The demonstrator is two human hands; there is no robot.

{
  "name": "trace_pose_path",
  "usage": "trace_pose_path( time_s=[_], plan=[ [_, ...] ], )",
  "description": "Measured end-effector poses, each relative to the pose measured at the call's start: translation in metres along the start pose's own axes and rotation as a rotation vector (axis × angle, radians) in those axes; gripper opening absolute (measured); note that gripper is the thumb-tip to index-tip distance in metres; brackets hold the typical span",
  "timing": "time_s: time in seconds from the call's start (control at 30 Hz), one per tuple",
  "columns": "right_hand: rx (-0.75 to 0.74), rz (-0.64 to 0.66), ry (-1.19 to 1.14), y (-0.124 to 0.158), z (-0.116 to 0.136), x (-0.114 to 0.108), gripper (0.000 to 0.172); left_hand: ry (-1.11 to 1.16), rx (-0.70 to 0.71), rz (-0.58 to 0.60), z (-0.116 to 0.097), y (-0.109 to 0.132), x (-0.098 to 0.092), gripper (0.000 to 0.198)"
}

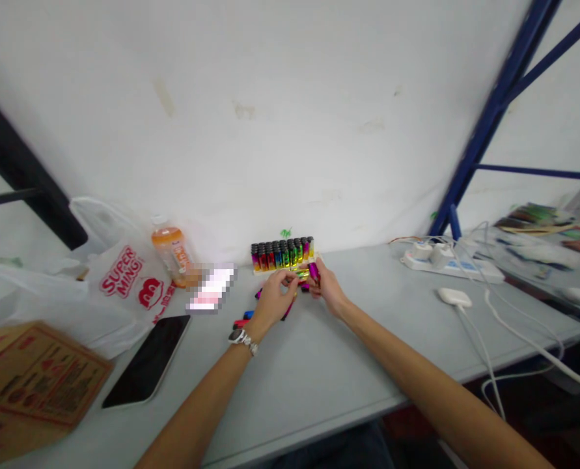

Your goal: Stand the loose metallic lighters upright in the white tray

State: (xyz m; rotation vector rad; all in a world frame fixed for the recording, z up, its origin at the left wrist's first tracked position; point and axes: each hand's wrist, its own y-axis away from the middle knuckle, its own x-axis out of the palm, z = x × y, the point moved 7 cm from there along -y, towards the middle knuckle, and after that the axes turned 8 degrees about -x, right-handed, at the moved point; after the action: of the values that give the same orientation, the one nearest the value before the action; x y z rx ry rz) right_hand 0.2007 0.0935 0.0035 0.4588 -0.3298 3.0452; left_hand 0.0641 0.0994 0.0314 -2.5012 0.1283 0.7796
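A block of upright, shiny multicoloured lighters (284, 255) with black tops stands in rows on a pale tray (263, 272) against the wall. My right hand (327, 286) is closed around a purple lighter (314, 270) at the tray's right front corner. Just left of it, my left hand (276, 298), with a metal watch (241, 337) on the wrist, has its fingertips pinched together beside a yellow-green shiny lighter; what they grip is too small to make out. Loose lighters lie on the table under and beside the left hand, among them a red one (241, 324) and a blue one (248, 315).
On the left are a cardboard box (40, 384), a white plastic bag (109, 280), an orange drink bottle (171, 251), a dark phone (148, 361) and a blurred-out bright screen (214, 288). A power strip (453, 264), white charger (454, 298) and cables lie right, by a blue frame (485, 124).
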Motion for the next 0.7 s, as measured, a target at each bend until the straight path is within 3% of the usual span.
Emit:
trace_pose_path(
  time_s=[0.17,0.47,0.7],
  plan=[
    [-0.014,0.016,-0.112,-0.015,0.009,-0.024,0.053,-0.055,0.074,0.059,-0.007,-0.014,0.025,0.013],
    [-0.220,-0.127,0.273,-0.056,0.029,-0.065,0.050,-0.061,0.059,0.078,-0.009,-0.041,0.054,0.013],
    [-0.001,-0.132,0.129,-0.072,0.016,-0.068,0.049,-0.016,0.061,0.078,-0.012,-0.052,0.061,0.015]
  ],
)
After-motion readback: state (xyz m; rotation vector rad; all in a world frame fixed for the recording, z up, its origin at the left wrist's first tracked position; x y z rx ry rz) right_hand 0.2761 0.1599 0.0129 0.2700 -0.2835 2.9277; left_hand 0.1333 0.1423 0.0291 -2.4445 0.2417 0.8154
